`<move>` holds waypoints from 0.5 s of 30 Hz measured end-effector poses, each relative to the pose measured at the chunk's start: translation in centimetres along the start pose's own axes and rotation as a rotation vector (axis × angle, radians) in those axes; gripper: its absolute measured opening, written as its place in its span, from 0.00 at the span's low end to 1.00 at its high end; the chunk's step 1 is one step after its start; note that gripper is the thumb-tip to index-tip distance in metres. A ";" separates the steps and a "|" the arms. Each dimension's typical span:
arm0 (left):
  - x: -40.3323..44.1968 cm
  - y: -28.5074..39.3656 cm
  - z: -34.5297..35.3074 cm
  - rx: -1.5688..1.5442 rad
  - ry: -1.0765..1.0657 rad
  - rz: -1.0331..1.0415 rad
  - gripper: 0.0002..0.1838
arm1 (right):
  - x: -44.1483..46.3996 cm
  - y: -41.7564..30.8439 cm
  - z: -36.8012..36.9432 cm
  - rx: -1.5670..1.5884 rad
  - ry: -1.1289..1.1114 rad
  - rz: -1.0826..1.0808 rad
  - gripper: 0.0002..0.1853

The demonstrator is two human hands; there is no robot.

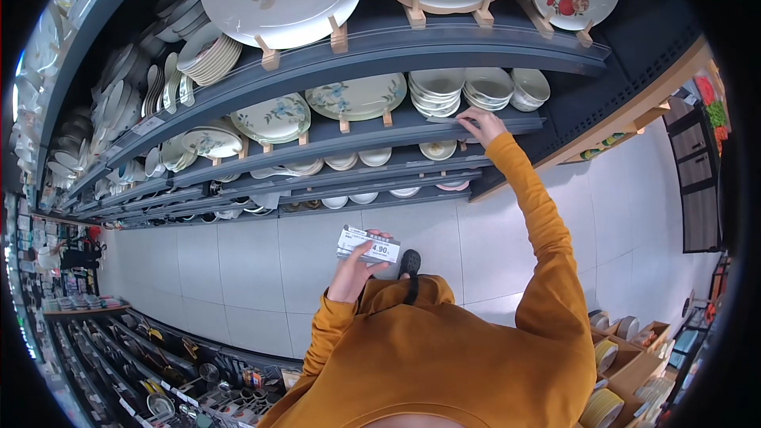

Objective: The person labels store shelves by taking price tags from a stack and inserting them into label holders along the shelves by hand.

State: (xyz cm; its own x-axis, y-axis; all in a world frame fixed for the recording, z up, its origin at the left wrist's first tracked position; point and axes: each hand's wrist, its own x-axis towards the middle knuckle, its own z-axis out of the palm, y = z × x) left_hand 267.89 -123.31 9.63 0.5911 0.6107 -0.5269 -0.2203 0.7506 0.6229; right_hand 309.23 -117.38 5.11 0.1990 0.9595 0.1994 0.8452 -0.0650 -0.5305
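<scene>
Two hands are engaged: one carries, the other works at the shelving. The left hand [349,279] grips a pack of price cards [384,250], thumb across the printed face and fingers behind the far edge. The pack is held above the floor [246,269], well apart from the shelving; the top card faces up (the figure 4.90 is legible).

The right hand [480,125] is raised, arm extended, to the front shelf edge [519,124] below the bowls. Its fingers are bent, with the tips drawn together beside a pale strip [440,120] on that edge. Whether they pinch the strip or merely touch it cannot be determined at this size.

Step in hand (judged): handling of the strip at the shelf edge, with the pack kept in reserve. The next move calls for a fine fingertip grip on the strip and a steady wrist, keeping the knuckles clear of the left bowl stack [435,93] and the middle bowl stack [487,89] directly above. The left grip should remain firm enough to prevent the cards from fanning or slipping.
</scene>
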 end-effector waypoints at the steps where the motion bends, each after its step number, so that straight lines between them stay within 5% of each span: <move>1: 0.1 -0.1 0.1 0.002 0.000 0.004 0.17 | -0.1 0.2 0.1 0.023 0.001 -0.006 0.10; 15: 1.0 -1.4 2.5 0.027 -0.013 -0.010 0.18 | 0.4 1.2 0.1 0.138 -0.027 -0.064 0.12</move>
State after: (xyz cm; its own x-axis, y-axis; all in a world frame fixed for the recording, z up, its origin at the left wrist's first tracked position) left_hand 270.71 -124.36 9.63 0.6036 0.5996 -0.5255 -0.1933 0.7495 0.6331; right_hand 310.24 -117.05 4.49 0.1315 0.9676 0.2155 0.7789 0.0336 -0.6262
